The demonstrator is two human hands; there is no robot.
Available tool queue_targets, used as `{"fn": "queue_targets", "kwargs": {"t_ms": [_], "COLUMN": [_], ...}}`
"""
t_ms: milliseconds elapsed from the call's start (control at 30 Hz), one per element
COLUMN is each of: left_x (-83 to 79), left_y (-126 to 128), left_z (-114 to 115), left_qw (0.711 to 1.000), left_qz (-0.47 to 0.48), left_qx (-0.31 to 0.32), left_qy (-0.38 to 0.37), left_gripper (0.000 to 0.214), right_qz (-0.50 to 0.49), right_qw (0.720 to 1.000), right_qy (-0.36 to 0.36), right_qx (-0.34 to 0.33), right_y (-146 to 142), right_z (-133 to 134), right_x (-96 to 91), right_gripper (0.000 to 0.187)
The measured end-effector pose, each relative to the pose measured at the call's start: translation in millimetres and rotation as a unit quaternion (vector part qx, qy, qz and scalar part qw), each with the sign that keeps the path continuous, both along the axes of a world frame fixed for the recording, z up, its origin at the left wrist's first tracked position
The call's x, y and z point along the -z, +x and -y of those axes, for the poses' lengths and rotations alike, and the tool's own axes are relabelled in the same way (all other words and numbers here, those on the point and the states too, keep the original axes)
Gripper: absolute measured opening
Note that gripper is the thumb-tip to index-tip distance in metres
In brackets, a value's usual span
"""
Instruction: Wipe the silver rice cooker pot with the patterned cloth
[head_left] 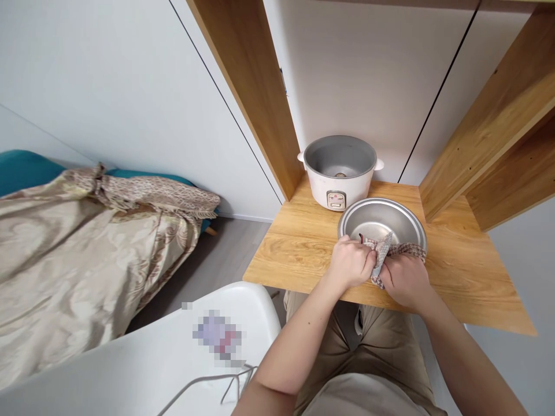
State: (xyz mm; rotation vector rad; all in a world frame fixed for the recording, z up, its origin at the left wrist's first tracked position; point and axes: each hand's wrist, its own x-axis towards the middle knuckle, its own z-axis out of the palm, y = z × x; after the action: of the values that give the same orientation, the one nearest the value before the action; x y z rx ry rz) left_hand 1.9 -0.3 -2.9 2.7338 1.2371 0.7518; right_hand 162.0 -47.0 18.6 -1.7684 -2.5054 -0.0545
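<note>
Hands first: your left hand (352, 263) and right hand (405, 280) sit close together at the near rim of the metal pot (381, 222), both clenched on a patterned cloth (385, 251) that is draped over that rim. The left pinches one end, the right bunches the other. By the look of it you are wiping or gripping the pot's edge through the cloth; the next move would call for a steady hold on the rim, since the bowl is light and sits free on the wooden shelf (303, 242).

Mind the edges. The pot stands near the shelf's front edge, right above your lap, so a pull toward you could slide it off. To your left the shelf is bare and gives room; to your right there is open wood too, though the side panel (489, 127) closes in farther back.

Just behind the pot, almost touching it, stands the rice cooker (339, 173), its well open and empty. A slanted wooden upright (247, 86) flanks it on the left. Off to the far left, well apart, lies a draped blanket (87, 231).
</note>
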Motion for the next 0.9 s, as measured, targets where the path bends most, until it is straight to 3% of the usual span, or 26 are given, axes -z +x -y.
{"fn": "queue_targets", "kwargs": {"t_ms": [900], "left_x": [0.4], "left_y": [-0.8], "left_z": [0.1], "left_qw": [1.0], "left_qz": [0.01], "left_qx": [0.001], "left_qy": [0.015], "left_gripper": [0.037], "right_qz": [-0.012], "right_qw": [1.0], "right_qy": [0.011], "right_qx": [-0.003], "right_y": [0.7], "right_z": [0.6], "right_x": [0.4], "right_gripper": [0.041]}}
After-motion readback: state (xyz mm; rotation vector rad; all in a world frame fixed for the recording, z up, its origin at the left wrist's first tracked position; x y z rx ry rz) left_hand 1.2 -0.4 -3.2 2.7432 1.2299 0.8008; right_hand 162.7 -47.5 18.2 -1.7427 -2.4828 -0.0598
